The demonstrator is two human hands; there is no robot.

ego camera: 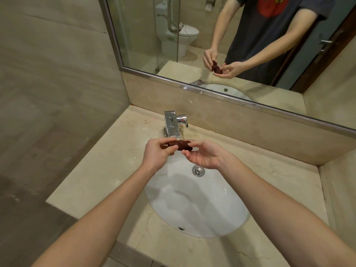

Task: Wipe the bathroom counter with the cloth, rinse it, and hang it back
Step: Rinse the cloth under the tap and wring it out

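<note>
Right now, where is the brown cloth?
In the head view, the twisted brown cloth is near the centre, held between the left hand and right hand, just in front of the faucet, over the sink.

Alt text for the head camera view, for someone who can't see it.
The left hand and right hand hold a twisted dark brown cloth by its ends over a white oval sink basin, near a chrome faucet. A mirror behind the beige stone counter reflects them.

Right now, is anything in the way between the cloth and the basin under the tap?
Nothing visible. The left hand and right hand pinch the twisted cloth just in front of the faucet, open air below it down to the basin. Its hanging spot is not in view.
</note>
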